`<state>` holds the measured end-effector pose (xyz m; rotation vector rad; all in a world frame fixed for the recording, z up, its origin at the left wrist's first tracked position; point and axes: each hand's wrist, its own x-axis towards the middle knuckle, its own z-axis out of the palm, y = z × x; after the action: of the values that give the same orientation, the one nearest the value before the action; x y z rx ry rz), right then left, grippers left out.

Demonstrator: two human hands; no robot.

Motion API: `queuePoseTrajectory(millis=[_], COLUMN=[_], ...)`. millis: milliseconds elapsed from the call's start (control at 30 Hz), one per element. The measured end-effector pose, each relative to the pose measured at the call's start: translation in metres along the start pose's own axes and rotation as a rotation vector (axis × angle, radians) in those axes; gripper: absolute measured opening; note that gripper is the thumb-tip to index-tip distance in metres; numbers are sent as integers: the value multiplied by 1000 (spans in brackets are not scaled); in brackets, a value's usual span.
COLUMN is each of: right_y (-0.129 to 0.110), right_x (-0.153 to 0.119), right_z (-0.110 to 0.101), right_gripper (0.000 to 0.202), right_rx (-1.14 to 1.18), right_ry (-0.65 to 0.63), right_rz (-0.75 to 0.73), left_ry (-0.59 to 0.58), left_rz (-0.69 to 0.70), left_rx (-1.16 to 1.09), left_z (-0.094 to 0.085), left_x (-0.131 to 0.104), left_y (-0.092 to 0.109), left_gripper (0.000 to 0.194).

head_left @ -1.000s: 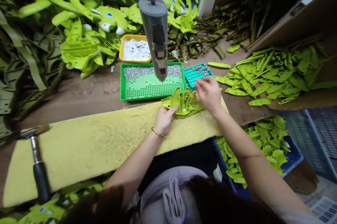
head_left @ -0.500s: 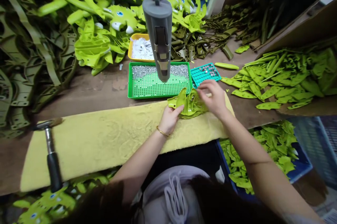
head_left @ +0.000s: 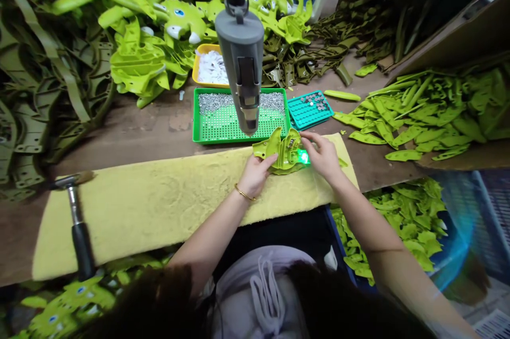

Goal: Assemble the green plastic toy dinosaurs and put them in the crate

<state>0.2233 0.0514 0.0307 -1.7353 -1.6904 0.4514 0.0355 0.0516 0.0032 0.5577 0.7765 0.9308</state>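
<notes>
Over the yellow cloth is a lime green plastic shell, its ribbed inner side showing. My left hand grips the shell's left part, thumb on top. At its right part, my right hand has its fingers bent against the edge; what the fingertips hold, if anything, is hidden. A bright green light glows inside the shell beside those fingers. Just behind the shell hangs a grey power screwdriver, untouched by either hand.
A green tray of screws and a teal tray of small discs lie behind. A hammer rests at the cloth's left. Lime parts are heaped right, olive parts left. A yellow tray holds white pieces.
A green light has come on inside the shell. My right hand's fingers have shifted slightly at the shell's right side. The view has tilted a little.
</notes>
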Motion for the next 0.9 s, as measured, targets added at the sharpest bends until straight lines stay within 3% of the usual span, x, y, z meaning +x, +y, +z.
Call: queuePoseTrajectory(millis=[100, 167, 300, 400, 467, 567, 633, 700, 767, 800, 833, 900], right_y=[-9, -19, -34, -39, -40, -40, -41, -42, -43, -44, -45, -46], right_x=[-9, -21, -49, -61, -64, -65, -65, -65, -65, -65, -66, -67], right_z=[-5, -9, -9, -1, 6, 16, 21, 25, 29, 31, 32, 34], right_gripper=[20, 19, 14, 9, 11, 16, 21, 26, 29, 29, 29, 27], right_rx=[-19, -36, 119, 189, 216, 264, 332, 425, 499, 521, 535, 549], right_ry=[138, 155, 16, -95, -131, -156, -144, -122, -111, -108, -104, -75], right_rz=[-111, -218, -234, -222, -183, -27, 115, 259, 364, 393, 406, 410], left_ry=[-82, -96, -20, -102, -190, -237, -251, -233, -76, 103, 326, 930], left_rz=[-26, -29, -22, 41, 98, 137, 178, 297, 461, 502, 507, 429], left_rx=[48, 99, 332, 712, 910, 1027, 1105, 1228, 1371, 1422, 1470, 1521], left_z=[1, -4, -21, -27, -21, -6, 0, -7, -30, -47, -66, -107], left_x=[-9, -13, -5, 15, 29, 37, 28, 10, -9, -17, -23, -28], left_y=[10, 18, 40, 54, 58, 58, 61, 74, 101, 119, 139, 179], left_gripper=[46, 50, 51, 29, 20, 14, 17, 24, 25, 22, 21, 28])
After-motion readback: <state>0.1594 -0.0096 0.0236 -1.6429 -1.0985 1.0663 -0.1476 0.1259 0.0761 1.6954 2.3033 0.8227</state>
